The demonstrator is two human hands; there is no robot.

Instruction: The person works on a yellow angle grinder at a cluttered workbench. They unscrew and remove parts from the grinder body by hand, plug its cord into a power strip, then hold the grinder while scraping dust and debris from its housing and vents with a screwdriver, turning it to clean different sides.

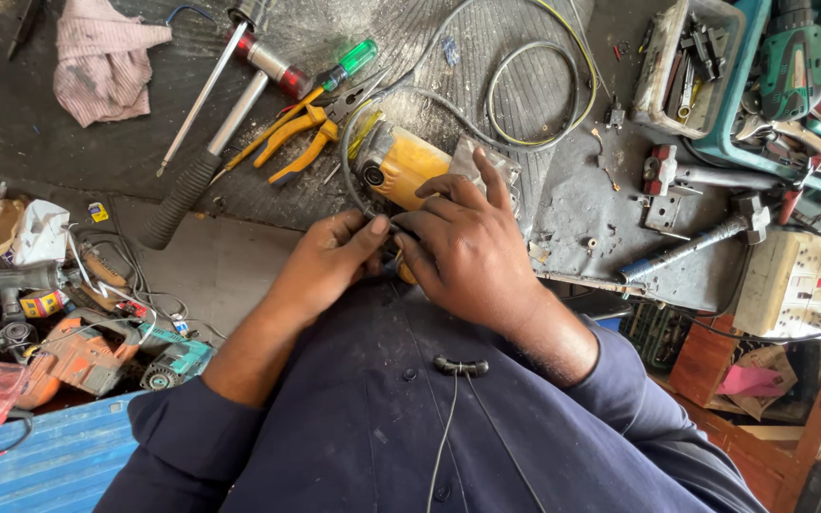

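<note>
While the yellow power tool body (pixel 401 166) lies on the dark counter (pixel 68 152) just beyond the person's chest, both hands meet at its near end. The right hand (pixel 463 252) is closed over the tool from above, fingers curled across the yellow housing and knuckles up, gripping it. The left hand (pixel 330 261) comes in from the side with thumb and fingers pinched together against the tool's lower edge, touching the right hand; what it pinches is hidden between the two hands. A grey cable (pixel 534 90) loops over the ribbed mat behind the tool. Just beyond it to the left lie orange-handled pliers (pixel 296 142) and a screwdriver with a green handle (pixel 349 62), with a long black-gripped bar (pixel 201 166) beside them and a pink striped cloth (pixel 97 62) farther off. On the right, a grey tray of small parts (pixel 681 71) stands near a green drill (pixel 805 66), and a white power strip (pixel 795 280) sits by the counter's edge. Below on the left, worn power tools (pixel 87 351) are piled
</note>
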